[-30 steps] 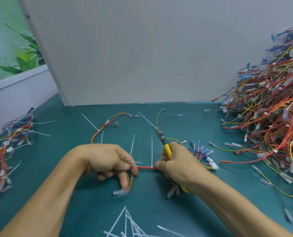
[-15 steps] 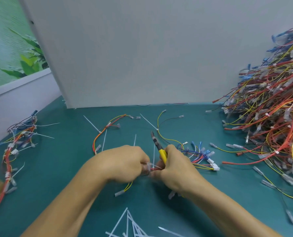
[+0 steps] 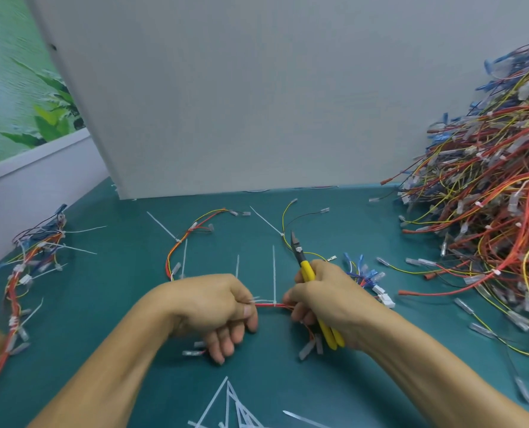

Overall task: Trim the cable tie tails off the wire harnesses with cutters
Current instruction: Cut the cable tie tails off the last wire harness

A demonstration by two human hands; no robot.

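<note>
A wire harness [image 3: 270, 305] of red, orange and yellow wires is stretched between my two hands on the teal table. My left hand [image 3: 216, 307] pinches its left part. My right hand [image 3: 321, 299] pinches its right part and also grips the yellow-handled cutters [image 3: 306, 270], whose closed jaws point up and away. A white cable tie tail [image 3: 274, 273] stands up from the held wires between the hands. Another tail [image 3: 237, 266] rises just behind my left hand. The harness loops away across the table to clear connectors [image 3: 326, 210].
A big heap of harnesses [image 3: 485, 217] fills the right side. A smaller bundle [image 3: 25, 267] with long tie tails lies at the left. Cut white tails [image 3: 229, 406] lie near the front edge. A grey board [image 3: 226, 103] stands behind. Blue connectors [image 3: 365, 270] sit beside my right hand.
My hands came together over the harness half a second ago and have now moved apart again, stretching the red wires straight. The cutters' jaws tilted slightly.
</note>
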